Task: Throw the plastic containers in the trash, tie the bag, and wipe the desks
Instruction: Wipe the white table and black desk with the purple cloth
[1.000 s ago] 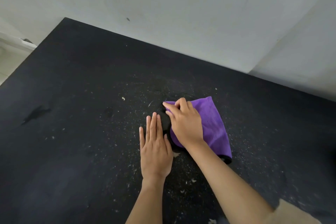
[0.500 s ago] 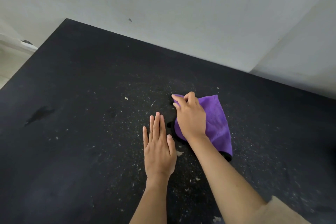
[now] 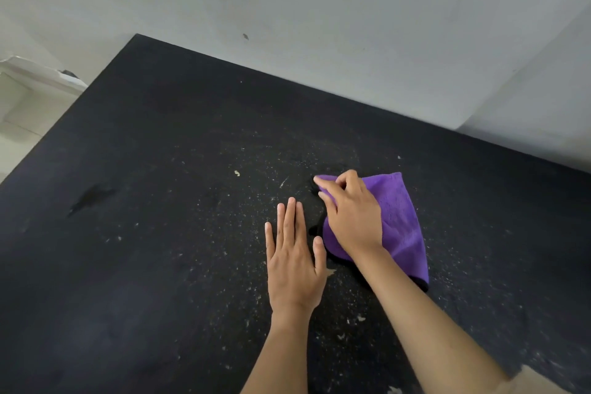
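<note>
My left hand (image 3: 294, 261) lies flat on the black desk (image 3: 144, 169), fingers straight, holding nothing. Just beyond, my right hand (image 3: 353, 217) presses the purple cloth (image 3: 399, 217), fingers curled on its far corner. It looks soft, light, floppy; best gripped bunched under the palm.

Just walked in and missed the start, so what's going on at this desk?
A person is wiping the black desk. Their right hand presses a purple cloth on the top, fingers curled into its far edge, while the left hand lies flat beside it. Pale crumbs and specks are scattered over the surface.
</note>
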